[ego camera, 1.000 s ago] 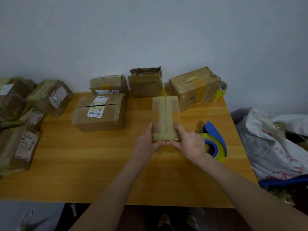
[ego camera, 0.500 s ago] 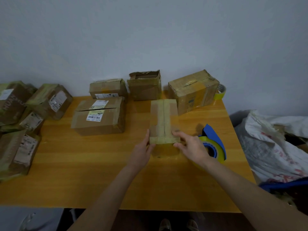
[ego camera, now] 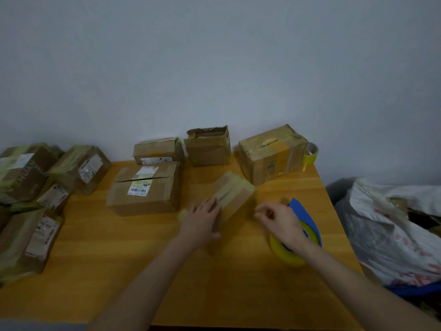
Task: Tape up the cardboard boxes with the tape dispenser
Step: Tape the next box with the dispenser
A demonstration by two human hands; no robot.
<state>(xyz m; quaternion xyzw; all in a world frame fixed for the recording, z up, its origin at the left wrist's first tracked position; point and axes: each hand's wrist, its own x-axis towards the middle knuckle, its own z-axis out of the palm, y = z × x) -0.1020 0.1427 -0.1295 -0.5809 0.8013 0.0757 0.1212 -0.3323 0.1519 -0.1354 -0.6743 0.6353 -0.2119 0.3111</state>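
A small taped cardboard box [ego camera: 235, 194] lies in the middle of the wooden table [ego camera: 119, 271], turned at an angle and blurred by motion. My left hand [ego camera: 202, 219] grips its near left end. My right hand [ego camera: 278, 220] hovers to the box's right, off the box, fingers loosely curled with nothing in them. Right behind that hand sits the blue tape dispenser [ego camera: 304, 216] with its yellow tape roll [ego camera: 288, 255].
Several other boxes line the back: a large labelled one [ego camera: 145, 189], a flat one [ego camera: 158, 151], an open-topped one [ego camera: 207, 146], a taped one [ego camera: 272, 154]. A spare yellow tape roll [ego camera: 310, 152] sits behind it. More boxes [ego camera: 26, 201] pile at the left, bags [ego camera: 391, 225] at the right.
The small box has swung from pointing straight away to lying at an angle, turned by my left hand. My right hand has let go and moved right toward the dispenser.
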